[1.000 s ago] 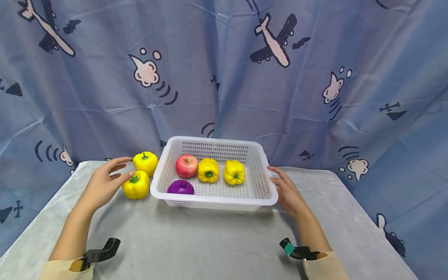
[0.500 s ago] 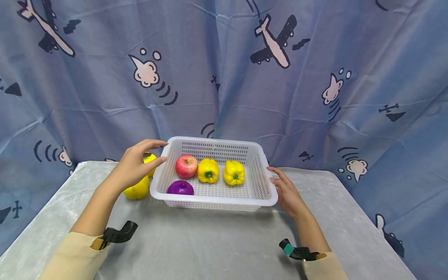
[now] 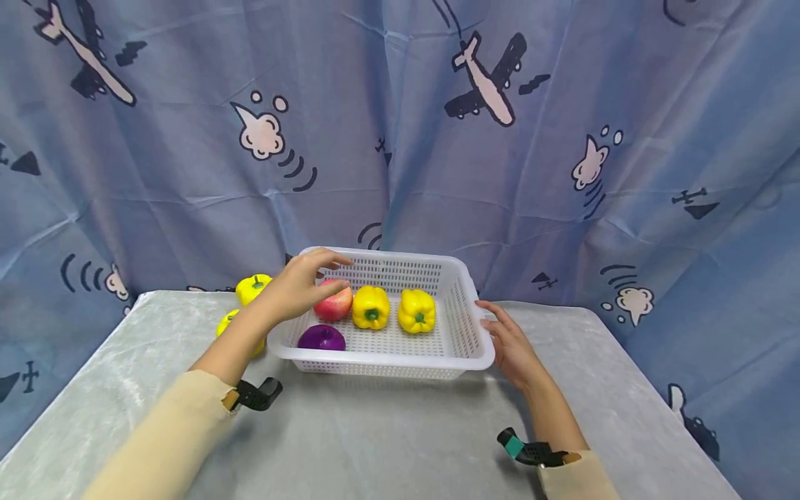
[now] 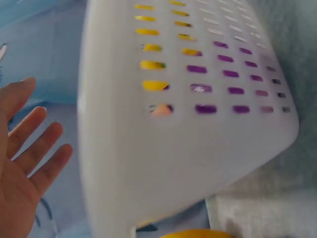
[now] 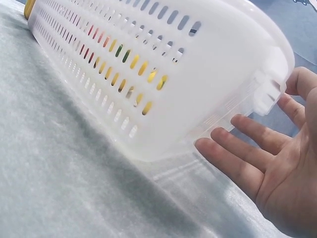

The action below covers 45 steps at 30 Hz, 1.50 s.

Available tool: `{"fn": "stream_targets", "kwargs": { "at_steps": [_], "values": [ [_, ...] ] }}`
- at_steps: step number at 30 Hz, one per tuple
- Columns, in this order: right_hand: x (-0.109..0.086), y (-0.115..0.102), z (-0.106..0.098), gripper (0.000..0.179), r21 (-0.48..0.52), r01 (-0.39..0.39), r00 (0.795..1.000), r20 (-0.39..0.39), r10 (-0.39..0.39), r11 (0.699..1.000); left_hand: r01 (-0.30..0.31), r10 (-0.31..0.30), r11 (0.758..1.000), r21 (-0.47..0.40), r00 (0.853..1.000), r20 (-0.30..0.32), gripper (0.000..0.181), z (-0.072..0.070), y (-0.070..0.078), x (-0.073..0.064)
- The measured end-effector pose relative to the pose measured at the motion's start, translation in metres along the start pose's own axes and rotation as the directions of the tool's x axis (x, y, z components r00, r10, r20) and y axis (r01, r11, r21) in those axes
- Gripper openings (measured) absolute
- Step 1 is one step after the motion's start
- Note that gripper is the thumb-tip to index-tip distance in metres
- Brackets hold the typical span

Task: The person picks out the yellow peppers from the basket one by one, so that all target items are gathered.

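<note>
In the head view, a white plastic basket (image 3: 400,357) holds a red apple (image 3: 335,305), a purple onion-like vegetable (image 3: 321,338) and two yellow bell peppers (image 3: 371,307). My left hand (image 3: 300,288) reaches over the basket's left rim, fingers spread above the apple and partly covering it. The left wrist view shows the left palm (image 4: 20,193) with nothing in it. My right hand (image 3: 511,349) is at the basket's right end. Its fingers (image 5: 242,153) extend loosely beside the basket wall, fingertips right at it, thumb near the rim.
Two more yellow bell peppers (image 3: 253,286) lie left of the basket, partly hidden behind my left forearm. A pale grey cloth covers the table (image 3: 375,437). Behind it hangs a blue curtain (image 3: 400,139) with an airplane print.
My left hand has moved right, from beside the loose yellow bell peppers, past the basket's left rim to above the apple. The right hand and the basket have stayed in place.
</note>
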State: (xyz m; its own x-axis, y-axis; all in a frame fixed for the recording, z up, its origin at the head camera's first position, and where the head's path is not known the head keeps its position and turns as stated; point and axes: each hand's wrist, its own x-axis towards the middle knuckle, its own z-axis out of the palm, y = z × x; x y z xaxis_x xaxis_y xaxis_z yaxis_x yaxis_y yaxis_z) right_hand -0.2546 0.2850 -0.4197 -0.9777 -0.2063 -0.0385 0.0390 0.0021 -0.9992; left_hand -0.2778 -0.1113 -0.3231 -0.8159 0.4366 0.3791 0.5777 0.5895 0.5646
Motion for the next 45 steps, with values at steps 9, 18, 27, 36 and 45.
{"fn": "stream_targets", "kwargs": {
  "at_steps": [9,18,27,36,45],
  "values": [
    [0.001,0.001,0.001,0.042,0.008,0.001,1.0,0.002,-0.001,1.0,0.005,-0.006,1.0,0.004,0.996,0.086,0.035,0.027,-0.008,0.017],
    [-0.002,0.002,-0.001,0.042,0.005,-0.006,1.0,-0.017,0.006,1.0,0.055,-0.057,0.998,0.019,0.987,0.148,0.039,0.051,-0.006,0.031],
    [-0.002,0.002,-0.003,0.04,0.007,0.015,1.0,-0.009,-0.015,1.0,0.079,-0.081,0.997,0.019,0.977,0.199,0.042,0.07,-0.01,0.042],
    [-0.001,0.004,0.0,0.039,0.025,0.005,1.0,0.001,-0.005,1.0,0.133,-0.152,0.987,0.09,0.957,0.248,0.045,0.076,-0.017,0.039],
    [-0.001,0.003,-0.002,0.039,0.016,0.003,1.0,-0.003,-0.003,1.0,0.117,-0.177,0.971,0.207,0.938,0.297,0.05,0.083,-0.016,0.04]
  ]
}}
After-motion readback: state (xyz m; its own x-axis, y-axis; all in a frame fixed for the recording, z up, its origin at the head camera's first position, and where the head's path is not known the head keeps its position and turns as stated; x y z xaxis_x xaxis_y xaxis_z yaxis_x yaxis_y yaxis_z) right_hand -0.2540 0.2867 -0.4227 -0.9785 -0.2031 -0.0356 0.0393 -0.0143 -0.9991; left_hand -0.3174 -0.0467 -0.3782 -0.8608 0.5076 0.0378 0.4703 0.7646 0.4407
